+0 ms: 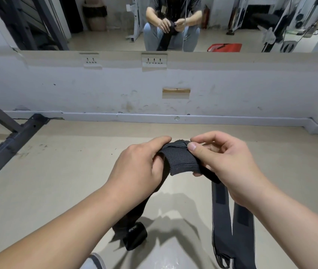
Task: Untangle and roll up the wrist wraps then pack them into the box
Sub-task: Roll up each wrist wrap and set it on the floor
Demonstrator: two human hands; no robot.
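Left grip (138, 167) curls around the dark wrist wrap (181, 160) from the left, right grip (226, 167) pinches its far edge with thumb and forefinger; wrap held up over the floor (57, 181), tails dangling near, left and right

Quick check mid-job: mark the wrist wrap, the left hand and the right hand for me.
wrist wrap (181, 160), head view, on the ribbed band stretched between both hands.
left hand (136, 167), head view, on the back of the hand.
right hand (230, 167), head view, on the back of the hand.
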